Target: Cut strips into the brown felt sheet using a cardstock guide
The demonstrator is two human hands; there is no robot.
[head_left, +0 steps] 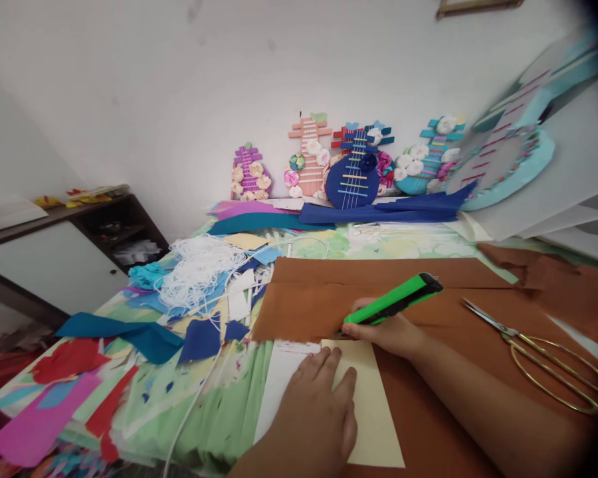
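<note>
- Nearest to the camera, at 6 o'clock, the left hand [313, 405] lies flat, palm down and fingers spread, pressing a cream card [369, 411] onto the table [219, 411]; it grasps nothing, only pins the card.
- Just beyond it, toward 12 o'clock, the right hand [386, 330] is clenched around a green utility knife [393, 300], its tip down at the card's top edge where that edge meets the brown felt [359, 282].
- The right forearm runs in from 4 o'clock, low over the felt, wrist bent slightly so the knife slants up to the right.
- As I judge it, the cut sits at its beginning: the tip is near the card's upper left corner, and I cannot make out any finished slit.
- At 3 o'clock, gold-handled scissors [538, 348] lie apart on the felt, untouched.
- At 10 o'clock, a tangle of white string [197, 265] rests among blue paper scraps [199, 338].
- At 12 o'clock, paper guitars [351, 176] lean against the wall.
</note>
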